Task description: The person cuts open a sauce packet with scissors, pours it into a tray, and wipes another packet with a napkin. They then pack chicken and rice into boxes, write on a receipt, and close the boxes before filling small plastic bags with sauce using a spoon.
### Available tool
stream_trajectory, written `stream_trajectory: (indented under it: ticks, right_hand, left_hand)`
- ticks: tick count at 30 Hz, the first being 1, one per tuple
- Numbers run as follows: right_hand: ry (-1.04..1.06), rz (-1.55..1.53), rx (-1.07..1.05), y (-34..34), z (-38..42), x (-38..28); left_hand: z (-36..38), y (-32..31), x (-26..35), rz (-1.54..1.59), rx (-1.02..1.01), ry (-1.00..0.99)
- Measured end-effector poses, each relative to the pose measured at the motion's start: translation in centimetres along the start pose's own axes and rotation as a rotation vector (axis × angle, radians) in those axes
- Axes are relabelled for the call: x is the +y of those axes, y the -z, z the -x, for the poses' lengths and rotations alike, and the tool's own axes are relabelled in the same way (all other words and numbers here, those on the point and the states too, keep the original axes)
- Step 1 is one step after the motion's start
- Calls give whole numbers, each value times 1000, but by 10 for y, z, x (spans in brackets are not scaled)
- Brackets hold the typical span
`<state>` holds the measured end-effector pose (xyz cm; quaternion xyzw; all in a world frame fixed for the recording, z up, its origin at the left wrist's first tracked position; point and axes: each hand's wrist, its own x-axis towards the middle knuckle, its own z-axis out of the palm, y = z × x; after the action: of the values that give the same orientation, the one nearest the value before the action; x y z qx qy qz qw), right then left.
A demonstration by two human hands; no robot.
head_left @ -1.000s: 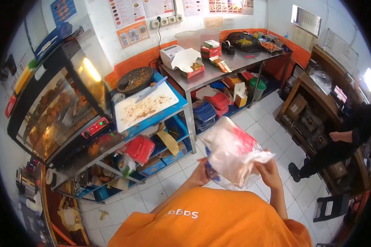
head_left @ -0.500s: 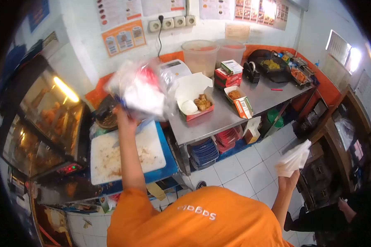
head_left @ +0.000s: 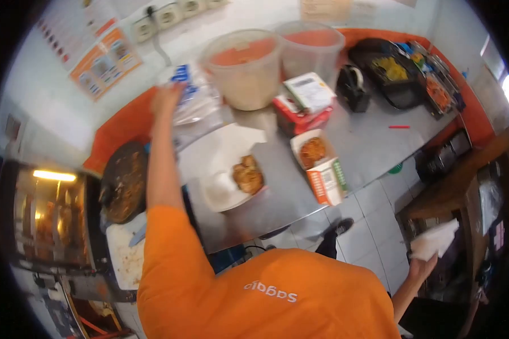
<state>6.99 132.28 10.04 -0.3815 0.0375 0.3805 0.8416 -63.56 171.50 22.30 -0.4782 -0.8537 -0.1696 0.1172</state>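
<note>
My left hand [head_left: 168,97] reaches to the back of the steel table. Its fingers are closed on a clear plastic pack [head_left: 201,99] with white contents and blue print. Off to the right, my right hand [head_left: 424,265] grips a white sheet of thin paper or tissue [head_left: 435,239], bunched up. Below the pack stands an open white takeaway box [head_left: 195,146], holding a fried chicken piece [head_left: 247,175] and a white mound that looks like rice [head_left: 219,185]. Beside it is a smaller open carton [head_left: 328,179] with browned food [head_left: 313,151] inside.
Two large plastic tubs [head_left: 244,70] and stacked red-and-white boxes [head_left: 305,107] line the wall. A black tape dispenser [head_left: 353,89] and a dark tray [head_left: 387,70] stand farther right. At left are a dark stone mortar [head_left: 123,181], a cutting board with a knife [head_left: 137,236] and a lit display case [head_left: 54,217].
My left hand has carried the plastic pack back toward the wall, where it now appears lower against the table's back. My right hand still holds the white sheet. The view has shifted toward the table.
</note>
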Motion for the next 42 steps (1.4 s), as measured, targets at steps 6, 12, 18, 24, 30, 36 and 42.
stream_trajectory:
  ticks: [6,12,18,24,30,36,42]
  right_hand:
    - [132,560,-284,-102,-160,37]
    - [-203,676,-640,-235,-268,76]
    - [-160,593,-1153,-335,-250,117]
    - [940,935,-1512,-351,-251,161]
    - [600,872,-1710,-354,-237,151]
    - [346,706,-1592,-380,-216,180]
    - [282,731,-1826,-362,-198,161]
  left_hand:
    - [95,65,69,595,463,-137]
    - [262,14,292,1897,-814,251]
    - [325,-77,471,2221,-954,437]
    - [301,-87,540,2611,-902,137]
    - [292,-54,531,2533,-765,36]
    - [263,-54,518,2337,-575,125]
    - [222,-40,480,2643,-777,194]
